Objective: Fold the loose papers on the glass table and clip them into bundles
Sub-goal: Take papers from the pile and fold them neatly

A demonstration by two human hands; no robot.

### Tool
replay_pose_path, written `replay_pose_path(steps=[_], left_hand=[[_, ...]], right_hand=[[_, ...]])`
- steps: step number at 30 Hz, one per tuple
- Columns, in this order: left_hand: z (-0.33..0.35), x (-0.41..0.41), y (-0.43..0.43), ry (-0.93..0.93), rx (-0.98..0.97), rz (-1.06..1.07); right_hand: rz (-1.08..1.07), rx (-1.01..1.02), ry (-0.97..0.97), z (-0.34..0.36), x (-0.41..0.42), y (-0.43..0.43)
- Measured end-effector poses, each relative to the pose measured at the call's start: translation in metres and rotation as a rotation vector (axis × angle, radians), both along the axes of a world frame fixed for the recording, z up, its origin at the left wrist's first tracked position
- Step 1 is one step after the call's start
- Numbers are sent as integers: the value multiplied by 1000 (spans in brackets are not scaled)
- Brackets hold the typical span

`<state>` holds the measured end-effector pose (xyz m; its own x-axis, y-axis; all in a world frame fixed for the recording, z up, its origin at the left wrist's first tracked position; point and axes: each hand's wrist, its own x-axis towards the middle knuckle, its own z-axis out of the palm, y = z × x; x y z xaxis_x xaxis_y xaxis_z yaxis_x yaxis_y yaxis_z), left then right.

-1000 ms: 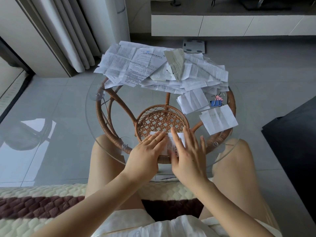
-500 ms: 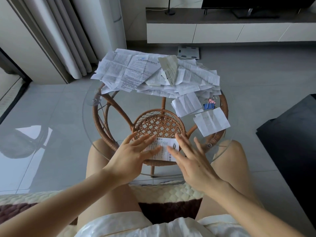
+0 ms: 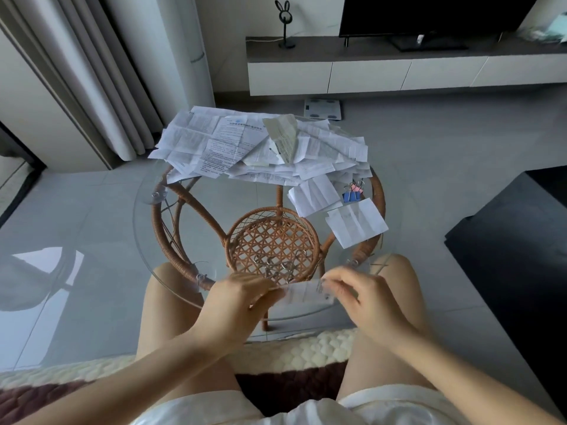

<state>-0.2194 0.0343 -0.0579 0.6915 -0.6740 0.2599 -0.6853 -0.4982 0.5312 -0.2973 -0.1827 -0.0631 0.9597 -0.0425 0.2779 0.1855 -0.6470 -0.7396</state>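
We hold a small folded paper (image 3: 302, 294) just above the near rim of the round glass counter (image 3: 139, 216), over our knees. The left hand (image 3: 245, 299) pinches its left end with curled fingers. The right hand (image 3: 365, 294) pinches its right end between thumb and forefinger. A silver wire loop shows at the paper's top edge by the right fingertips. The motion blur keeps us from telling whether it is a clip closed on the paper.

On the far half of the counter lies a wide heap of loose printed papers (image 3: 260, 148), overlapping and partly creased. Just in front of its right end lie two folded sheets, one (image 3: 314, 194) touching the heap and another (image 3: 356, 222) nearer to us at the right rim. Beside them sit blue and pink binder clips (image 3: 352, 191). Through the glass we see the woven wicker shelf (image 3: 273, 237) of the stand. A few silver wire loops show at its near edge, too unclear to identify.
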Motion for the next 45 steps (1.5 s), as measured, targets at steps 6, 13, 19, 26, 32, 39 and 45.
replay_pose_path(steps=[6, 13, 19, 26, 32, 39, 45], left_hand=[[38, 30, -92, 576, -262, 275], [20, 59, -154, 739, -219, 348], [3, 69, -175, 513, 57, 469], [-6, 66, -179, 244, 179, 398], [-36, 68, -175, -265, 135, -21], [-46, 69, -166, -119, 44, -122], [-32, 67, -164, -32, 168, -133]], right_hand=[[-264, 520, 347, 45, 39, -61], [-407, 242, 479, 52, 94, -128], [-397, -107, 574, 15, 120, -139], [-365, -323, 549, 10, 123, -137], [-320, -384, 511, 8, 127, -142], [-332, -776, -18, 0, 104, -118], [-80, -485, -164, -46, 80, -120]])
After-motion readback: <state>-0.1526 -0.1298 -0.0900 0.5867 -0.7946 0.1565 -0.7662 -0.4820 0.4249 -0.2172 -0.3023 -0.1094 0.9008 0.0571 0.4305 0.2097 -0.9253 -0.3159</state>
